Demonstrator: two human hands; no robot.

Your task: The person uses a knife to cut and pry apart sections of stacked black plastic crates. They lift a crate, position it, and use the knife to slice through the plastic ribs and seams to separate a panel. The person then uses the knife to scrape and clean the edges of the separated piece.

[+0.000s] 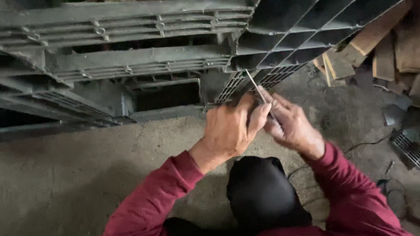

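Both hands (256,123) pinching thin rod (254,86), pallet edge (218,101) just beyond

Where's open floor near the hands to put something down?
Bare concrete floor lies left of the left hand, below the grey plastic pallets. Crowded to the right: wood scraps, a cable and a small grate piece beyond the right hand.

Both arms in dark red sleeves, reaching forward, converging. Left hand (229,129) back up, fingers curled, thumb side pressed against right hand (289,124). Right hand knuckles up, fingers bent inward, fingertips meeting those of left hand. Both hands pinched shut on thin metal rod (255,87) that sticks up and away from fingertips. Wrists bare past cuffs, forearms angled inward.
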